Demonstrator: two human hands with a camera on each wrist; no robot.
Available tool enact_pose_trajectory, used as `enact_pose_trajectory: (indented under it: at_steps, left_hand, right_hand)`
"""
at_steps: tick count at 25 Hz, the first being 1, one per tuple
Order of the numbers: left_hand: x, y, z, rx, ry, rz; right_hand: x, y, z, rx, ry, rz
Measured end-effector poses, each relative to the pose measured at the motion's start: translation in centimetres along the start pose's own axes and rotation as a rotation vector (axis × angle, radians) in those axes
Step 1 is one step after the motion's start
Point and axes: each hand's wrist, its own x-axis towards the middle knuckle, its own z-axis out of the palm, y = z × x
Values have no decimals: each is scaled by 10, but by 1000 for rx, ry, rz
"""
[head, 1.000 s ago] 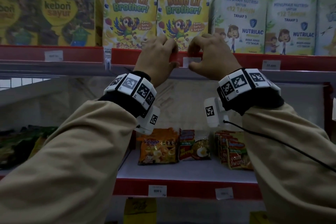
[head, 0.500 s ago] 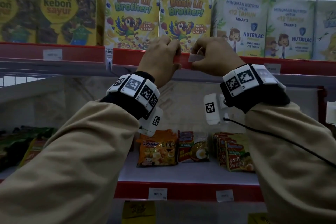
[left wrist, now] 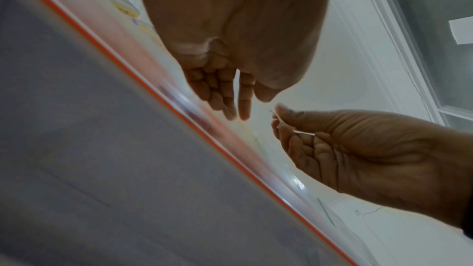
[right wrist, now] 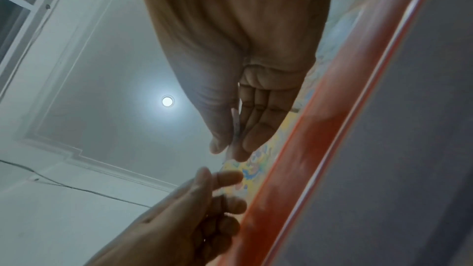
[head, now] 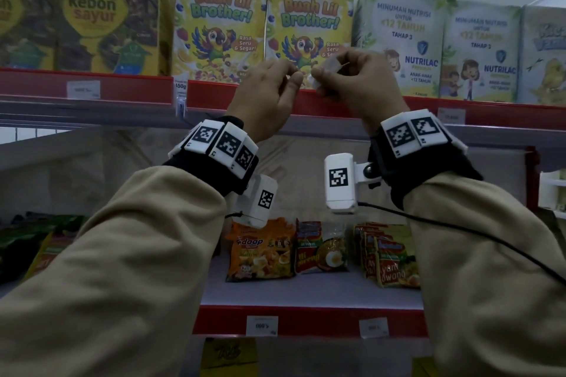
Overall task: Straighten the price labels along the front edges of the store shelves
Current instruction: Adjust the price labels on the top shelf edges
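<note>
Both hands are raised in front of the upper shelf's red front strip (head: 214, 95). My right hand (head: 340, 79) pinches a small pale price label (head: 329, 66) between thumb and fingers, held just above the strip and clear of it. In the left wrist view the label (left wrist: 287, 127) shows as a thin edge in the right hand (left wrist: 332, 145). My left hand (head: 275, 82) hovers just left of it, with relaxed fingers (left wrist: 230, 100) holding nothing. Seen from the right wrist, the right hand (right wrist: 230, 128) has the left hand (right wrist: 204, 209) below it.
Cereal and milk boxes (head: 309, 30) stand right behind the hands. Other labels sit in the upper strip at left (head: 83, 89) and right (head: 451, 116). The lower strip holds a label (head: 262, 325) and a tilted one (head: 373, 327). Noodle packs (head: 260, 251) lie on the lower shelf.
Both hands have lifted from the red strip. The label has come up out of the strip in my right hand, and my left hand has come off the strip.
</note>
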Motion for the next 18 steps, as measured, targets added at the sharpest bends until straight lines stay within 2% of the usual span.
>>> enact_pose_trajectory:
  at_steps: [3, 8, 10, 14, 18]
  left_hand:
    - [-3, -2, -2, -54, 11, 31]
    - [-5, -7, -2, -49, 10, 62]
    - [-4, -9, -2, -24, -7, 51]
    - [-1, -8, -6, 42, -73, 61]
    - [-1, -15, -22, 160, -147, 93]
  right_hand:
    - [-4, 1, 14, 70, 1, 18]
    - [-9, 4, 21, 29, -24, -7]
    - [-7, 5, 15, -84, -75, -41]
    - [-1, 5, 1, -444, -165, -200]
    - [3, 7, 1, -464, -57, -228]
